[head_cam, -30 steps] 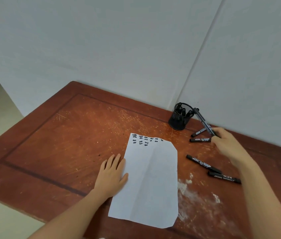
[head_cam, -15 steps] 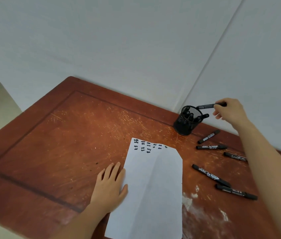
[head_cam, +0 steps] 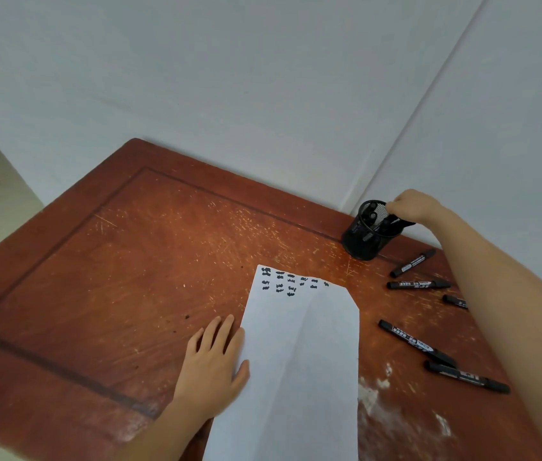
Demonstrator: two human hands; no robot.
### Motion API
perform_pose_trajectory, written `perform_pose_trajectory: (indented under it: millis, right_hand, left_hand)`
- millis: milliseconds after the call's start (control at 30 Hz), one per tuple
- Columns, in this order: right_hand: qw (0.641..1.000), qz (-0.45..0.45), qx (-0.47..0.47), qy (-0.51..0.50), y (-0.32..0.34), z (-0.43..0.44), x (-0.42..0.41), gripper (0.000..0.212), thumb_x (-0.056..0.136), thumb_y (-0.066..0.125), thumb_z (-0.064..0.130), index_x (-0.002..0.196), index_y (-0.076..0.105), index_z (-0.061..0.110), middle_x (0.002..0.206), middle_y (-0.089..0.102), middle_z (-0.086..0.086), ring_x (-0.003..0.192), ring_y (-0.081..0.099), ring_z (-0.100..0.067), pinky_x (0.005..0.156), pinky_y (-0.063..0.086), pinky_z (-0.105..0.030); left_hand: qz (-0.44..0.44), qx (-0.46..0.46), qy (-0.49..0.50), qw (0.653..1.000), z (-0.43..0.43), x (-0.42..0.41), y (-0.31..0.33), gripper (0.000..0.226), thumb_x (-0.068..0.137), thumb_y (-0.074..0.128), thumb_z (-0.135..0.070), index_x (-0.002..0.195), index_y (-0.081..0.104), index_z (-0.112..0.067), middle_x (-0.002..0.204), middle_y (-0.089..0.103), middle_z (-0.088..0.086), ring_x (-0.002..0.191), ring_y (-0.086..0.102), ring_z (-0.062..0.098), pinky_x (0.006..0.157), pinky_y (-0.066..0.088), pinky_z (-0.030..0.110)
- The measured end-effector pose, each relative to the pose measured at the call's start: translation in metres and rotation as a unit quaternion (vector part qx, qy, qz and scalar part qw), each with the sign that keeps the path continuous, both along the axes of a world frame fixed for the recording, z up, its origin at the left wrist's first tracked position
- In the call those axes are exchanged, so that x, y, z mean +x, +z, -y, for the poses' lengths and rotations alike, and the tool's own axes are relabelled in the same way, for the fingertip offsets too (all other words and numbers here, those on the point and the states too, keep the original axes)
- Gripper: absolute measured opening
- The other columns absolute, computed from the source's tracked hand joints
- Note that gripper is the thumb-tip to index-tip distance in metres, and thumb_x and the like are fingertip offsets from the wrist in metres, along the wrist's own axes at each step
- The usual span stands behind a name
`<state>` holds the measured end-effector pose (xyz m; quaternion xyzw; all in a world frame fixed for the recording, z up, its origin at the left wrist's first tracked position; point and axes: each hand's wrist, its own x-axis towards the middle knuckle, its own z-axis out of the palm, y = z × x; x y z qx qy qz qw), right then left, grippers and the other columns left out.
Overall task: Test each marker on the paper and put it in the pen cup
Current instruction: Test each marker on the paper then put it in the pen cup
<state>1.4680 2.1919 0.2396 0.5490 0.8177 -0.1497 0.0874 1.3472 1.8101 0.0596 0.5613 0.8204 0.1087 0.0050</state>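
Right hand (head_cam: 411,206) has lowered the marker (head_cam: 399,223) into the cup (head_cam: 361,242); grip closed on it. Release only once the tip below the grip clears the rim. Left hand (head_cam: 211,364) flat, pinning the paper (head_cam: 299,361).

The scene is viewed by one head-worn camera from above and close, aimed forward and down across the wooden table (head_cam: 130,261) toward the wall corner (head_cam: 346,207), both forearms entering from below.

Soft, even light with no hard shadows. The table (head_cam: 130,261) has a mild bright sheen in its middle. The wide lens bends straight lines near the edges.
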Motion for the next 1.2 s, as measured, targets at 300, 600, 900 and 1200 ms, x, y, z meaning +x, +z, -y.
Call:
perform_pose_trajectory:
  millis: [300,600,900,1200]
  right_hand:
    - [0.999,0.008,0.037,0.016,0.005,0.001,0.004,0.035,0.093,0.041,0.023,0.121,0.055,0.007,0.132,0.052,-0.014,0.12,0.047,-0.033,0.096,0.039,-0.038]
    - [0.979,-0.183,0.077,-0.054,0.008,0.032,0.056,0.035,0.092,0.042,0.014,0.124,0.055,0.011,0.132,0.053,-0.014,0.122,0.047,-0.03,0.099,0.035,-0.035]
    - [0.958,-0.235,0.054,-0.154,-0.017,0.088,0.125,0.032,0.092,0.043,0.011,0.12,0.058,0.006,0.119,0.058,-0.014,0.107,0.053,-0.029,0.09,0.038,-0.034]
    - [0.962,-0.165,0.027,-0.217,-0.074,0.145,0.188,0.028,0.091,0.046,0.012,0.114,0.061,0.008,0.131,0.054,-0.014,0.121,0.048,-0.03,0.095,0.038,-0.034]
  left_hand:
    - [0.013,-0.021,0.005,1.0,0.0,-0.001,0.001,0.045,0.079,0.039,-0.043,0.109,0.06,-0.018,0.121,0.061,0.007,0.117,0.042,0.024,0.092,0.038,0.041]
    - [0.029,-0.047,0.012,0.998,0.002,-0.001,0.004,0.052,0.093,0.018,-0.042,0.111,0.06,-0.017,0.12,0.062,0.008,0.117,0.041,0.025,0.092,0.028,0.039]
    - [0.019,-0.052,0.007,0.998,0.0,0.0,0.01,0.047,0.077,0.037,-0.043,0.107,0.064,-0.017,0.117,0.064,0.009,0.11,0.06,0.028,0.085,0.05,0.043]
    - [0.022,-0.092,0.011,0.995,0.0,0.0,0.013,0.052,0.08,0.035,-0.044,0.109,0.066,-0.015,0.121,0.063,0.011,0.113,0.058,0.032,0.087,0.049,0.047]
